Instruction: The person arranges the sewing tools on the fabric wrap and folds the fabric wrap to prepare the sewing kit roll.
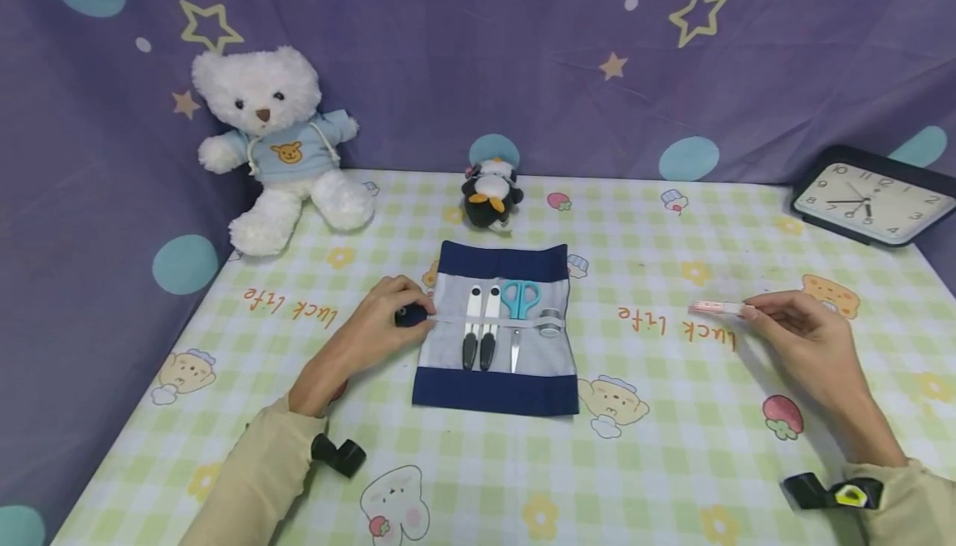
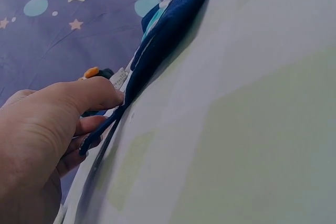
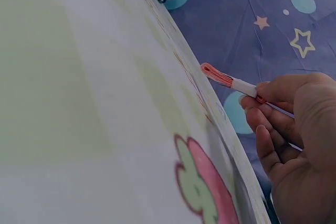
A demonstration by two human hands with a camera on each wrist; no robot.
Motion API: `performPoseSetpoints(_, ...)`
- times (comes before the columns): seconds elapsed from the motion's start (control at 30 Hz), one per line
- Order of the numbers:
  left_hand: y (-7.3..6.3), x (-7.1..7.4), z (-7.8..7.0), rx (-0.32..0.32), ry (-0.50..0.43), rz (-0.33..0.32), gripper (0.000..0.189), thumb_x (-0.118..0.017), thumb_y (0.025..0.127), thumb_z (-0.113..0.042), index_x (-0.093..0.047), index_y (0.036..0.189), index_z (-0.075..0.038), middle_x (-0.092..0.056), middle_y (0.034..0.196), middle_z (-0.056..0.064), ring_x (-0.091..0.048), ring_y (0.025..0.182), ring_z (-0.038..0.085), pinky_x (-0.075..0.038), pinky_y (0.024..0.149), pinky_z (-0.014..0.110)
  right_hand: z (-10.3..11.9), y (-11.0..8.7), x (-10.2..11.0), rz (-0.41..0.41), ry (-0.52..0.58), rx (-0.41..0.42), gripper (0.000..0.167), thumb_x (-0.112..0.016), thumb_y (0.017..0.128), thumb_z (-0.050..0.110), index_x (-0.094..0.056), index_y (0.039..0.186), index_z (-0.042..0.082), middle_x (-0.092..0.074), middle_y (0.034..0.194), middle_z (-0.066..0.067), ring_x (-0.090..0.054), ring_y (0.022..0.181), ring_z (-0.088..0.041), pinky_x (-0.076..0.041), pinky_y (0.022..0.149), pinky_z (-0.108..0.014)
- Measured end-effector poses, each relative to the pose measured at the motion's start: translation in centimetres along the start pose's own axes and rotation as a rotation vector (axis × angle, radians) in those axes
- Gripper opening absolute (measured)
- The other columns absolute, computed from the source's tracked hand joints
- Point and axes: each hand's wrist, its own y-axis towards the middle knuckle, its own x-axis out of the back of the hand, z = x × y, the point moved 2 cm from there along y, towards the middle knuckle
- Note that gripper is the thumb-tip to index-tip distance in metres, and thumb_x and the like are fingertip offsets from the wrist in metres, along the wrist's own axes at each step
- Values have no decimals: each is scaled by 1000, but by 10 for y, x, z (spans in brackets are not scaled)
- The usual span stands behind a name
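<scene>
A fabric pouch (image 1: 496,392), navy at both ends and light grey between, lies unfolded on the table. Its elastic strap holds two white-and-black tools (image 1: 490,314) of unclear kind, turquoise-handled scissors (image 1: 520,301) and a small grey cylinder (image 1: 550,322). At the pouch's left edge, my left hand (image 1: 377,318) pinches a navy fabric tab (image 1: 411,314), which also shows in the left wrist view. Off to the right, my right hand (image 1: 814,343) pinches a small pink thread skein (image 3: 218,75) by one end, above the tabletop. A white band wraps the skein.
Toward the back stand a white teddy bear (image 1: 287,143) at the left and a small penguin toy (image 1: 490,195) behind the pouch. A black-framed clock (image 1: 874,197) leans at the far right. A checked cloth (image 1: 478,480) covers the table, with a purple curtain (image 1: 448,56) behind.
</scene>
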Motion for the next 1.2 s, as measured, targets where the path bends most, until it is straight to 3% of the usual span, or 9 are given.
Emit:
performPoseSetpoints(0.57,-1,0,-1,-34,16,-10,7,-80,91,-12,-77,98,-13,-65,106,1,-55,102,24,-46,91,45,32,21,-43,108,102,104,14,-70,96,-5,-68,109,-9,-72,98,4,-67,87,-3,-50,75,-12)
performPoseSetpoints(1.2,0,1,-2,-49,32,-16,7,-80,91,-12,-77,98,-11,-66,106,2,-56,102,24,-47,91,45,53,32,-85,207,241,111,12,-68,98,-2,-69,108,-8,-73,101,2,-69,88,-7,-52,80,-17)
